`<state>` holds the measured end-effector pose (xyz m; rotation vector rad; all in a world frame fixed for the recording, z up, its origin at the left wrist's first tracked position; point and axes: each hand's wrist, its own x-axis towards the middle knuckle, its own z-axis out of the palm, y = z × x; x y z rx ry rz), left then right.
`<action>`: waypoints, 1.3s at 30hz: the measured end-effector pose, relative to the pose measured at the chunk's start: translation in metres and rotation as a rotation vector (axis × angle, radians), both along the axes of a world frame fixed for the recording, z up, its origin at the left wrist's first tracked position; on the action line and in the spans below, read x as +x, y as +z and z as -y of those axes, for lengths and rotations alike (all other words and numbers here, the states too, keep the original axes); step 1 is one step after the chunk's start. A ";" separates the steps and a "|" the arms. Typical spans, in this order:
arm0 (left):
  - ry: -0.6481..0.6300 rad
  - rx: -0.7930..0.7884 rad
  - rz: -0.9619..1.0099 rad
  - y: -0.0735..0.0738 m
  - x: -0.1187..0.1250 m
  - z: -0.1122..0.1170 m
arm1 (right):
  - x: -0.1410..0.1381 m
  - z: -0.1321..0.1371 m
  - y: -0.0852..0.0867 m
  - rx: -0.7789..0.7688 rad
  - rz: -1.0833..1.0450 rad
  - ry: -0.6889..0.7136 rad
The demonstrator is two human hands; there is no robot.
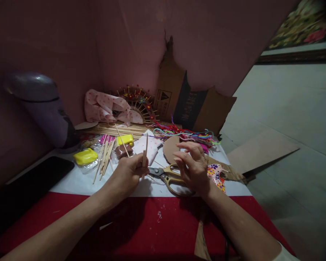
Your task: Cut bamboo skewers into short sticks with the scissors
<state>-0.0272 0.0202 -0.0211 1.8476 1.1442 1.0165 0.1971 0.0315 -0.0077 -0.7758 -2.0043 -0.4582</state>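
My left hand [130, 168] is closed around a few short wooden sticks [144, 161], held upright over the white sheet. A thinner, darker stick [147, 143] rises above that grip. My right hand [191, 161] hovers over the scissors' handles, fingers curved and apart, with nothing visible in it. Between the hands lie scissors [176, 180] with gold-coloured handles, blades pointing left. Behind the right fingers is a round piece of cardboard [170, 149]. Several loose bamboo sticks [105, 159] are scattered left of my left hand.
Yellow packets [85, 156], a brown packet [123, 150] and coloured pipe cleaners [179, 131] lie around. At the back are pink dotted cloth [103, 107], a decorated stick fan [141, 103] and torn cardboard [176, 98]. A black phone-like slab [43, 181] and purple object [47, 112] occupy the left.
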 end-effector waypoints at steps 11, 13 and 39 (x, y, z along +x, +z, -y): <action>0.009 0.011 0.059 0.003 0.004 0.003 | -0.001 0.003 -0.001 -0.024 0.011 -0.020; 0.006 0.042 0.043 0.002 0.004 0.003 | -0.001 0.003 -0.001 -0.034 0.010 -0.018; -0.021 -0.545 0.526 0.027 0.006 0.006 | -0.038 0.034 0.005 -1.618 -0.354 0.531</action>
